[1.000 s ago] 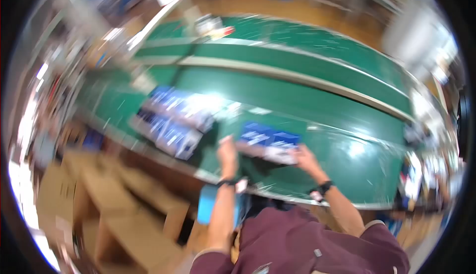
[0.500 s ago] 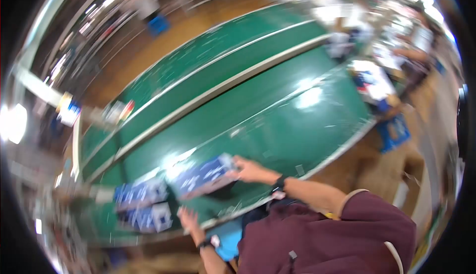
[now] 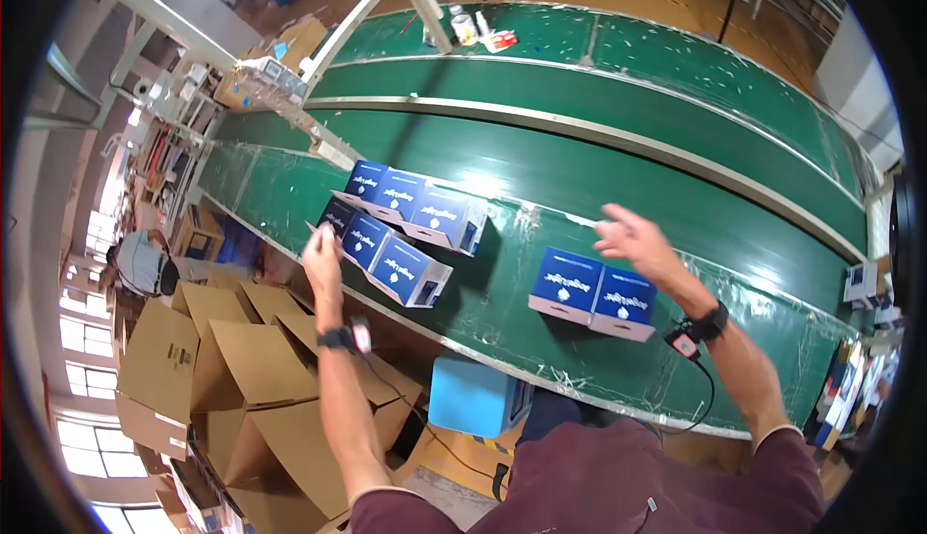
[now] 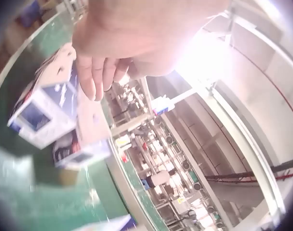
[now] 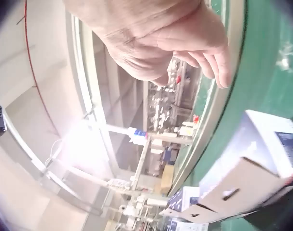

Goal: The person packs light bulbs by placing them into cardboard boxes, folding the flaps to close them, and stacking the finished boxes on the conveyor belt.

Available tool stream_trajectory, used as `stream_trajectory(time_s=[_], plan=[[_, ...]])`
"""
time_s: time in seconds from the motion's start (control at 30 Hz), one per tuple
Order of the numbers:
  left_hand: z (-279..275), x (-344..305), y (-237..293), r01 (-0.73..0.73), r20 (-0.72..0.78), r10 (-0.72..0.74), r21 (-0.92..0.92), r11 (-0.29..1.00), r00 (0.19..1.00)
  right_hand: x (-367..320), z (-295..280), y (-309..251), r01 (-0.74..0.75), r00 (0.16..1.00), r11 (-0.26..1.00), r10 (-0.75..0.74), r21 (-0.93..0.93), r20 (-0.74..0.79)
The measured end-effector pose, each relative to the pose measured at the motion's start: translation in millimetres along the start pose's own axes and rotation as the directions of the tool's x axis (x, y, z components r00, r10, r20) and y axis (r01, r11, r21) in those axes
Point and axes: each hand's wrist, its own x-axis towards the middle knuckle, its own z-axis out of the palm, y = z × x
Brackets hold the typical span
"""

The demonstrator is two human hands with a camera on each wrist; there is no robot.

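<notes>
In the head view a pair of blue-and-white "Angel Light" cartons stands on the green bench, front flaps folded out. My right hand hovers just behind and above this pair, fingers stretched toward the left and holding nothing. Further left, a front row of cartons stands before a back row of cartons, both with blue faces up. My left hand is at the left end of the front row, fingertips right at the flap edge. The left wrist view shows its fingers fairly straight beside the cartons; its thumb is hidden.
A pale rail runs along the green bench behind the cartons. Large open cardboard boxes stand at the lower left, with a blue stool at the bench's front edge. A metal post with an arm rises behind the back row.
The head view has swung round and back. My right hand has let go of the carton pair, which now stands right of the rows. My left hand has moved to the front row's left end.
</notes>
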Motion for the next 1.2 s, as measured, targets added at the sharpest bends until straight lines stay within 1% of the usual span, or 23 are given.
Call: stream_trajectory(time_s=[0.07, 0.1, 0.13, 0.17, 0.27, 0.37, 0.4, 0.47, 0.5, 0.53, 0.63, 0.7, 0.77, 0.8, 0.83, 0.87, 0.97, 1.0, 1.03, 1.1, 1.13, 1.17, 1.2], plan=[[-10, 96, -22, 0.011, 0.058, -0.028, 0.279, 0.96, 0.998, 65, 49, 2, -0.14, 0.969, 0.987, 0.152, -0.075, 0.195], [-7, 131, -35, -0.078, 0.087, 0.051, 0.339, 0.938, 0.995, 90, 71, 0, -0.226, 0.933, 0.966, 0.251, -0.122, 0.257], [-9, 174, -60, -0.069, 0.144, 0.001, 0.469, 0.881, 0.99, 115, 90, 1, -0.264, 0.896, 0.944, 0.317, -0.2, 0.312], [-6, 212, -85, -0.066, 0.193, -0.061, 0.59, 0.805, 0.979, 145, 108, 23, -0.286, 0.895, 0.912, 0.364, -0.294, 0.257], [14, 273, -137, -0.077, 0.284, -0.222, 0.759, 0.647, 0.933, 209, 152, 31, -0.377, 0.862, 0.901, 0.426, -0.214, 0.276], [41, 279, -181, -0.065, 0.272, -0.142, 0.631, 0.773, 0.952, 252, 187, 48, -0.389, 0.863, 0.912, 0.411, -0.132, 0.294], [55, 259, -136, -0.06, 0.354, -0.198, 0.601, 0.797, 0.914, 258, 198, 53, -0.379, 0.871, 0.919, 0.395, -0.112, 0.293], [59, 246, -122, -0.043, 0.376, -0.208, 0.56, 0.827, 0.903, 266, 213, 76, -0.337, 0.903, 0.928, 0.366, -0.156, 0.224], [57, 245, -126, -0.032, 0.382, -0.21, 0.538, 0.843, 0.9, 258, 213, 67, -0.319, 0.913, 0.946, 0.322, -0.056, 0.252], [51, 245, -138, -0.023, 0.418, -0.165, 0.408, 0.913, 0.893, 253, 216, 62, -0.368, 0.896, 0.927, 0.373, -0.07, 0.241], [24, 248, -152, 0.005, 0.433, -0.226, 0.455, 0.89, 0.873, 250, 230, 55, -0.39, 0.888, 0.91, 0.413, -0.145, 0.202], [4, 247, -159, 0.044, 0.351, -0.236, 0.477, 0.878, 0.906, 258, 246, 62, -0.396, 0.882, 0.898, 0.43, -0.195, 0.191], [-10, 255, -167, 0.085, 0.243, -0.218, 0.462, 0.883, 0.945, 267, 271, 69, -0.36, 0.906, 0.924, 0.378, -0.125, 0.188], [-15, 261, -164, 0.115, 0.071, -0.183, 0.548, 0.829, 0.981, 275, 285, 66, -0.353, 0.914, 0.928, 0.369, -0.12, 0.169], [-27, 262, -162, -0.037, -0.011, 0.048, 0.496, 0.868, 0.999, 284, 296, 66, -0.348, 0.919, 0.93, 0.363, -0.118, 0.152], [-43, 259, -161, -0.191, -0.101, 0.265, 0.46, 0.867, 0.959, 296, 305, 67, -0.337, 0.918, 0.931, 0.358, -0.144, 0.169], [-85, 188, -127, 0.021, -0.406, 0.173, 0.431, 0.902, 0.898, 336, 335, 73, -0.377, 0.885, 0.913, 0.405, -0.156, 0.229], [-124, 158, -180, 0.021, -0.534, 0.159, 0.314, 0.949, 0.83, 343, 343, 66, -0.366, 0.887, 0.923, 0.384, -0.116, 0.258], [-109, 106, -163, 0.065, -0.565, -0.066, -0.022, 0.998, 0.823, 349, 349, 57, -0.353, 0.888, 0.932, 0.36, -0.08, 0.285], [-96, 21, -170, 0.309, -0.432, -0.311, -0.078, 0.948, 0.846, 363, 361, 53, -0.333, 0.888, 0.94, 0.34, -0.076, 0.31], [-77, 5, -166, 0.388, -0.389, -0.422, -0.167, 0.906, 0.819, 371, 365, 59, -0.315, 0.888, 0.941, 0.339, -0.127, 0.31], [-66, -5, -165, 0.46, -0.337, -0.525, -0.256, 0.85, 0.781, 379, 370, 67, -0.292, 0.889, 0.939, 0.336, -0.18, 0.312], [-71, -1, -182, 0.442, -0.309, -0.53, -0.311, 0.841, 0.79, 384, 374, 88, -0.232, 0.922, 0.959, 0.27, -0.163, 0.277]])
